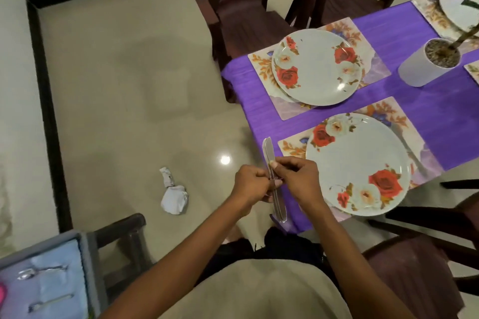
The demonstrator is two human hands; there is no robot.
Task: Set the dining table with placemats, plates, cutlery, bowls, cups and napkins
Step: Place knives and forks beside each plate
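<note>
Left hand (pixel 252 184), right hand (pixel 295 176) pinch knives (pixel 272 173) — beside plate (pixel 357 163)

Steel knives (pixel 269 160) bunched, beside flowered plate (pixel 357 163).

So the tabletop (pixel 404 33) sat off to the right, with the near placemat (pixel 293 146) by its front edge and a plate (pixel 357 163) on it. Behind that was a second placemat (pixel 375 70) carrying a stack of plates (pixel 316 67). A plant pot (pixel 427 65) stood right of that stack, and another plate (pixel 456 0) sat on its own mat at the far right corner. Both hands, left (pixel 252 184) and right (pixel 298 176), were together over the tabletop's left edge, holding knives (pixel 272 171) just left of the near plate. Two chairs (pixel 243 8) stood behind the tabletop. On the floor to the left lay a crumpled paper (pixel 175 195), and a cutlery box (pixel 46 280) sat at the bottom left with a spoon (pixel 39 271) and a fork (pixel 49 303) in it.
</note>
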